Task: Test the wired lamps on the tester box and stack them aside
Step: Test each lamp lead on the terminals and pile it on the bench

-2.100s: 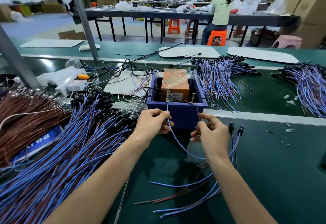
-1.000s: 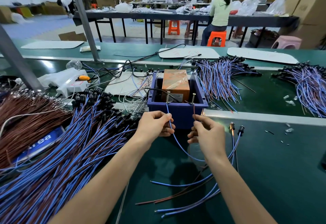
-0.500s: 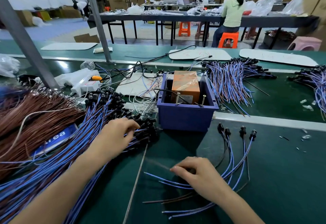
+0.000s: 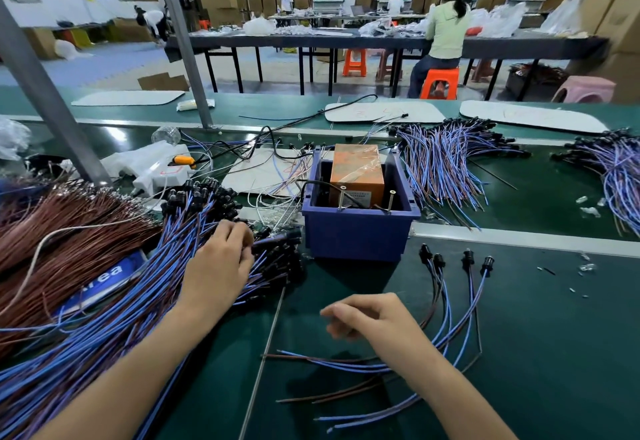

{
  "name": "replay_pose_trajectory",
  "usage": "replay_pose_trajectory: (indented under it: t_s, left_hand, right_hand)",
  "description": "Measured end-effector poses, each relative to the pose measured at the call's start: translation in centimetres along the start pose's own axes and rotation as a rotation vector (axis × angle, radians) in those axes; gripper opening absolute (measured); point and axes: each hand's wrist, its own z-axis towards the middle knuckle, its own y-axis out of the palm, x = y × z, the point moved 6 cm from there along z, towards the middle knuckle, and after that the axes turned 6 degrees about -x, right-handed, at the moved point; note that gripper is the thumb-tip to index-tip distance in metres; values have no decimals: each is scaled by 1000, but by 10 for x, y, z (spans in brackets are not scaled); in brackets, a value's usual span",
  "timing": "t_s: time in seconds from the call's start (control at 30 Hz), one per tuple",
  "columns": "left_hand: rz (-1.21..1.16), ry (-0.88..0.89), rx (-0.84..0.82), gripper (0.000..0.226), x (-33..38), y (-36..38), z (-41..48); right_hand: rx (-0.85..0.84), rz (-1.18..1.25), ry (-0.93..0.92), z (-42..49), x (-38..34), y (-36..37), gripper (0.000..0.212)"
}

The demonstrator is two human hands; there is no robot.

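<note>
On green belt | left hand pinches blue-wired lamps | right hand loosely curled, empty

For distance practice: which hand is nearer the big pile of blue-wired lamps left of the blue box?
Left. The left hand is on the pile, fingers among its lamp heads; the right hand is apart, to its right.

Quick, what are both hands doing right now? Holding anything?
Left hand: fingers curled on the pile of wired lamps; whether it grips one cannot be told.
Right hand: open, loosely curled, holding nothing.
</note>
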Motion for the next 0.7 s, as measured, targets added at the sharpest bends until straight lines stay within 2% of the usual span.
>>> replay_pose_trajectory:
  t_s: [0.1, 0.17, 0.33, 0.43, 0.57, 0.7]
  left_hand:
    - [-110, 28, 89, 8, 14, -13, 1]
    - [-208, 105, 69, 10, 30, -15, 0]
    - [-425, 416, -141, 14, 81, -5, -18]
    - [-468, 399, -232, 16, 74, 3, -22]
    - [-466, 292, -342, 10, 38, 1, -25]
    - [-441, 194, -429, 14, 9, -5, -31]
  right_hand:
    - [12, 184, -17, 6, -12, 9, 25]
    - [53, 344, -15, 14, -19, 16, 21]
    - [242, 632, 23, 29, -28, 14, 24]
    - [341, 796, 2, 29, -26, -5, 28]
    - [497, 704, -9, 15, -17, -59, 30]
    - [602, 430, 90, 0, 2, -112, 30]
